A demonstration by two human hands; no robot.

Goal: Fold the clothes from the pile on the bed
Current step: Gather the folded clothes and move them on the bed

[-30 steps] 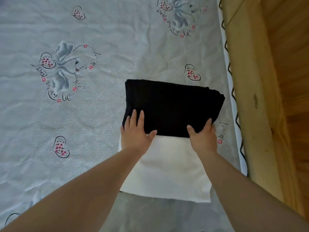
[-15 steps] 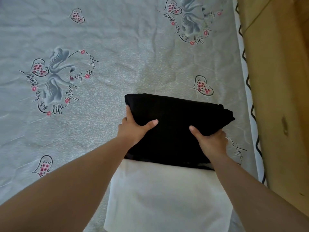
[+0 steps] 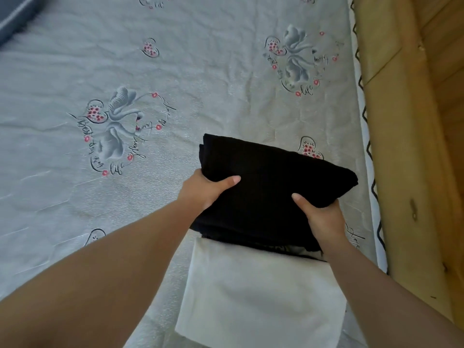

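A folded black garment (image 3: pixel 271 177) is lifted off the bed, its near edge over the far end of a folded white garment (image 3: pixel 256 297) that lies flat on the sheet. My left hand (image 3: pixel 203 192) grips the black garment's left side, thumb on top and fingers underneath. My right hand (image 3: pixel 324 219) grips its right near corner the same way. The fingers of both hands are hidden under the cloth.
The bed is covered by a grey sheet (image 3: pixel 175 71) printed with swans and pink hearts. A wooden bed frame and wall (image 3: pixel 406 146) run along the right edge. A blue-grey pillow corner (image 3: pixel 15 16) shows at the top left.
Both hands went from lying flat on the black garment to gripping its sides with the fingers underneath, and they have raised it off the white garment. The view has shifted over the bed.
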